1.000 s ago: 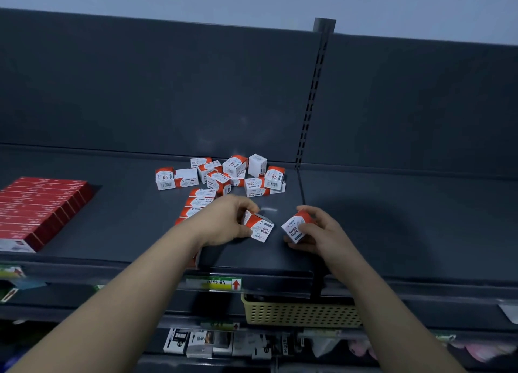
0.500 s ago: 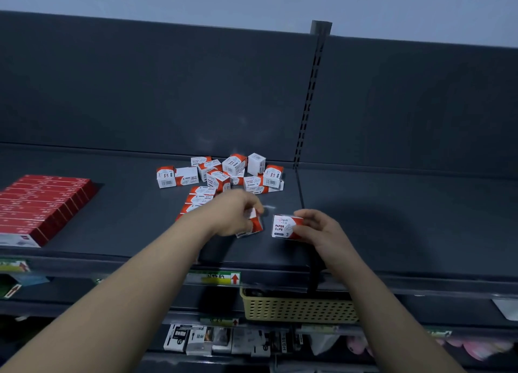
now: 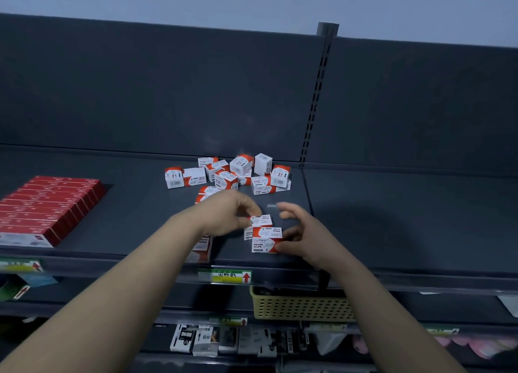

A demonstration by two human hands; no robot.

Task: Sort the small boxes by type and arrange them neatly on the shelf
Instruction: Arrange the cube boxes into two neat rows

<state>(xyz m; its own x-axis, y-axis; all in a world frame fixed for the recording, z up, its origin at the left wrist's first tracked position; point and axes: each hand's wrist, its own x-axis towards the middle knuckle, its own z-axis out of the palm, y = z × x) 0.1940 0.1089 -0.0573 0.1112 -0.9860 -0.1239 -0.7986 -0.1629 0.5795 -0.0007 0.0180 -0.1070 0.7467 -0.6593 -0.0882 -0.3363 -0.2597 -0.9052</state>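
- Head view: the rear paper-clip box (image 3: 262, 220) is pinched in the grip of the left hand (image 3: 232, 215), touching the front paper-clip box (image 3: 265, 243) near the shelf (image 3: 392, 218) edge
- The front paper-clip box is touched at its right end by the right hand (image 3: 305, 232); through the blur, whether its grip is clamped cannot be told
- A loose pile (image 3: 238, 173) lies unsorted further back
- Two boxes are judged to be being squared into a row; next, both should be set flush and released, and another taken from the pile
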